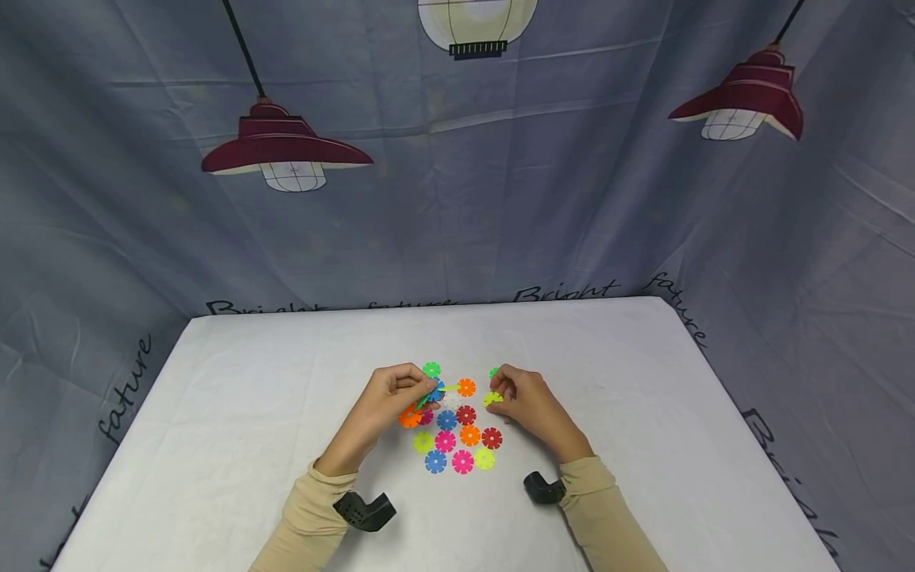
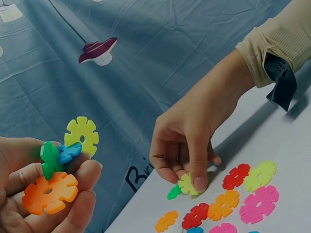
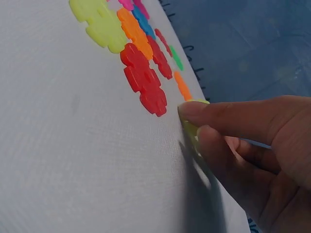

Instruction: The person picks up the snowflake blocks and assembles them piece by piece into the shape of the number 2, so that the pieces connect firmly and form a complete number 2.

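My left hand holds a small chain of joined plastic snowflake discs above the table. In the left wrist view the chain shows an orange disc, a green disc, a blue disc and a yellow disc at its far end. To the right, my right hand pinches a single yellow disc between thumb and fingertips, close to the tabletop. A green disc lies just beside that one, partly covered.
Several loose discs, such as a pink disc, a red disc and a blue disc, lie between and in front of the hands on the white table. A printed curtain hangs behind the table.
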The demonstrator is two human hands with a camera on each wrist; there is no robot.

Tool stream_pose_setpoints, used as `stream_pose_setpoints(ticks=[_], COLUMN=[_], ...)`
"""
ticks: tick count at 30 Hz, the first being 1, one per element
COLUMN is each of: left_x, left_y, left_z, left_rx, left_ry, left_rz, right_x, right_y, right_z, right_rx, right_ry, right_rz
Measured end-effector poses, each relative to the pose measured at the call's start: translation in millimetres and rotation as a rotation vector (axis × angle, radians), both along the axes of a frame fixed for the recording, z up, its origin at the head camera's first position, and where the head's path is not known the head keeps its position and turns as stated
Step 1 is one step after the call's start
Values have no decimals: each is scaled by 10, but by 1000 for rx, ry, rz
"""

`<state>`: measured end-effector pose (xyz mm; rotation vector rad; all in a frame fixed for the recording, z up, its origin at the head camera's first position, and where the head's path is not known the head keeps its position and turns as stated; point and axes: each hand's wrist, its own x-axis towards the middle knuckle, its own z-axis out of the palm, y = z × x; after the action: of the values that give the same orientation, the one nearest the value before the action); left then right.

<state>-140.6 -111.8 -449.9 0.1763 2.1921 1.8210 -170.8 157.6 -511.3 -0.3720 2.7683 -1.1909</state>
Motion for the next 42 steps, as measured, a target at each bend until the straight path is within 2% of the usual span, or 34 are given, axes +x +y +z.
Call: stream_pose_setpoints(ticks=[6, 13, 16, 20, 23, 27, 29, 32, 34, 38, 42], left_x=[8, 7, 7, 8, 8, 11, 14, 18, 21, 23, 22], left_y=[-7, -20, -18, -19, -20, -27, -27, -22, -18, -18, -19], left_z=[13, 13, 16, 19, 23, 32, 36, 39, 41, 38, 32], left_rx=[5, 20, 17, 14, 21, 32, 40, 53, 56, 64, 74], left_ry=[6, 14, 14, 12, 13, 17, 20, 32, 44, 55, 67], left_rz=[3, -4, -1, 6, 4, 2, 3, 6, 8, 5, -9], right_x=[28, 24, 5, -4, -2, 5, 19, 57, 79, 113, 133], right_y=[2, 29, 36, 44, 45, 27, 12, -18, -40, -78, -97], right_z=[45, 24, 2, 6, 44, 148, 214, 305, 347, 402, 419], right_rx=[23, 65, 49, -63, -238, -442, -487, -499, -487, -476, -479], right_ry=[-29, 13, 36, 30, 0, -60, -98, -131, -110, -64, -58], right_rz=[-9, 68, 64, 10, 0, 56, 115, 222, 271, 273, 283])
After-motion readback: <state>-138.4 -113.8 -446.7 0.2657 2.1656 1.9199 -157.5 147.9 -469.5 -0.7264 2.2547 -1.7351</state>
